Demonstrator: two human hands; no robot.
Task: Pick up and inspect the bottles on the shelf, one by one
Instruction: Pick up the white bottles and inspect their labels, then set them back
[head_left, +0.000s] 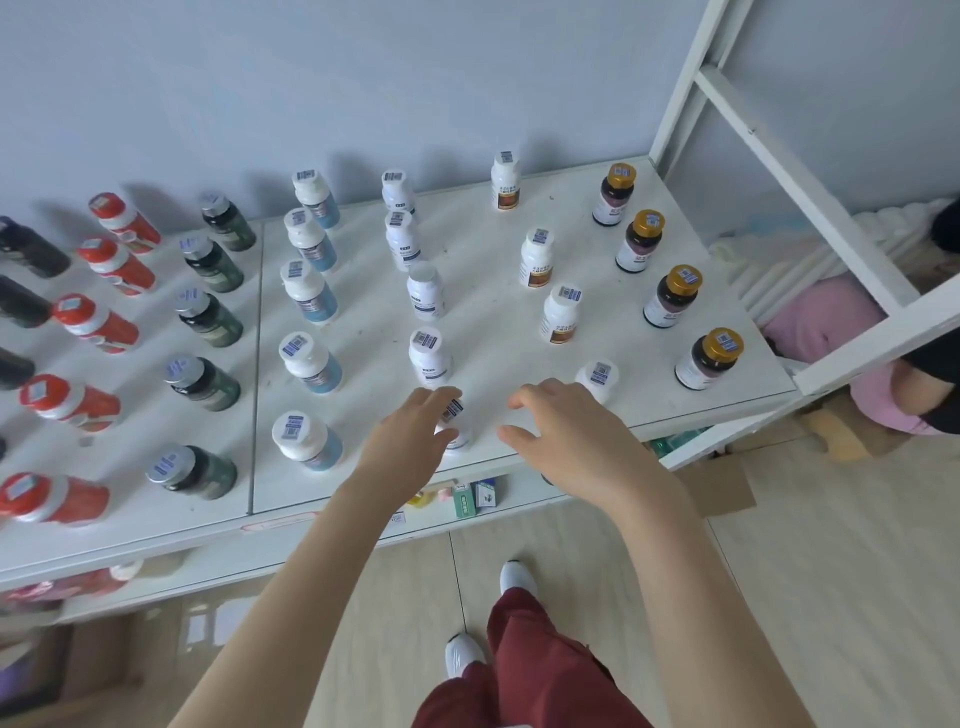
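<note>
Rows of capped bottles stand on the white shelf (488, 322). At the front of the white-and-navy row stands a white bottle (458, 439) with a barcode sticker on its cap. My left hand (410, 436) curls around it, fingers over the cap and thumb against its side. My right hand (563, 431) hovers just right of that bottle above the shelf's front edge, fingers spread and holding nothing. Behind its fingertips stands another white bottle (598, 379), partly hidden.
Other rows run left to right: dark bottles, red bottles (96, 322), green ones with silver caps (208, 317), white-and-blue ones (310, 358), white-and-brown ones (561, 312) and gold-capped dark ones (709, 358). A lower shelf holds small boxes (472, 496). A white frame (789, 171) rises at the right.
</note>
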